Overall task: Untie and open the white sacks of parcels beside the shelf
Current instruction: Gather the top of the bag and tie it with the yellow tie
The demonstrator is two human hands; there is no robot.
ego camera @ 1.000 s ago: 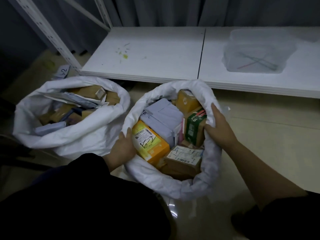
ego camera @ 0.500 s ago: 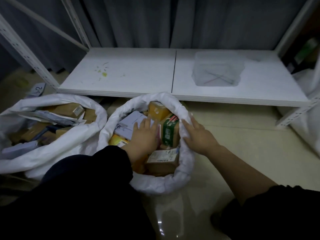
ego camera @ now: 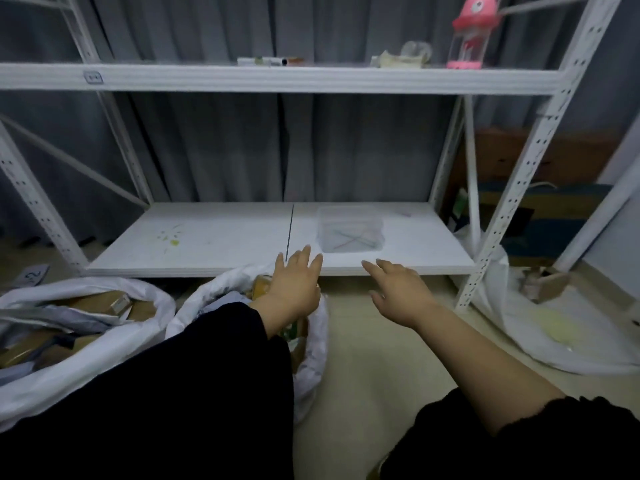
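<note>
The left sack (ego camera: 79,368) and middle sack (ego camera: 313,355) stand on the floor (ego camera: 374,358) just before the shelf (ego camera: 207,247), mouths rolled wide and parcels (ego camera: 114,303) exposed, so both appear finished. The left hand (ego camera: 296,289) hovers over the middle sack and the right hand (ego camera: 398,294) over bare floor, fingers (ego camera: 381,266) spread, holding nothing, probably free to take up the third sack (ego camera: 512,327) slumped beyond the shelf's right upright, whose mouth cannot be made out.

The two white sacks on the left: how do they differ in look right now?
The far-left sack shows most of its mouth, with brown boxes and grey mailers; the middle sack is largely hidden by the black sleeve. The left hand is over the middle sack; no hand is near the far-left sack. Both are open, rims rolled down.
</note>
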